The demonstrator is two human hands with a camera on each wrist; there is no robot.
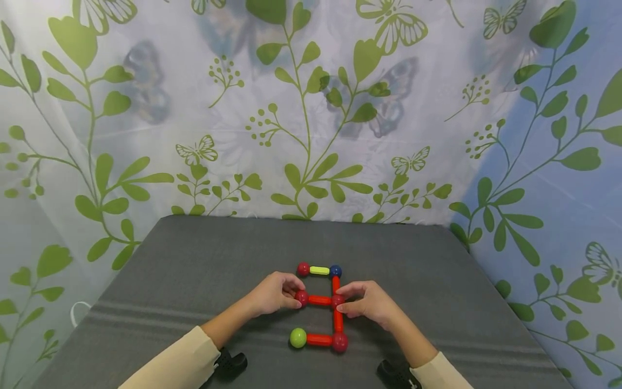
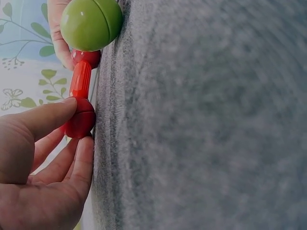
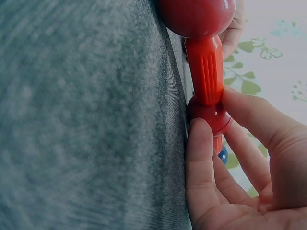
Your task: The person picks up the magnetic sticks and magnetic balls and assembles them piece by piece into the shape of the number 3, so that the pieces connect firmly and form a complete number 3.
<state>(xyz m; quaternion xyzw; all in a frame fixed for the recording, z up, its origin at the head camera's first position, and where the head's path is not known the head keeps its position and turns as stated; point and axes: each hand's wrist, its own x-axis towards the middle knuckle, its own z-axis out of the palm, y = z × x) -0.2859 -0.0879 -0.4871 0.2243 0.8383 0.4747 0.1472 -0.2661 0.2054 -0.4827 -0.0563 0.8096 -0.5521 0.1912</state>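
A flat figure of balls and rods lies on the grey table. My left hand [image 1: 274,293] pinches the red ball [image 2: 80,120] at the left end of the middle red rod [image 1: 319,300]. At that rod's other end, the fingers of my right hand [image 1: 370,306] grip the red joint ball [image 3: 210,116]. Two red rods run from this joint, one to a blue ball [image 1: 336,271] at the back and one to a larger red ball [image 1: 339,342] in front. A yellow rod [image 1: 319,270] links the blue ball to another red ball [image 1: 303,269]. The front red rod [image 1: 319,340] ends in a green ball [image 1: 298,337].
The grey table [image 1: 233,243] reaches back to a hanging curtain [image 1: 223,119] printed with green leaves and butterflies. Black straps [image 1: 230,366] sit at both wrists, close to the table's near side.
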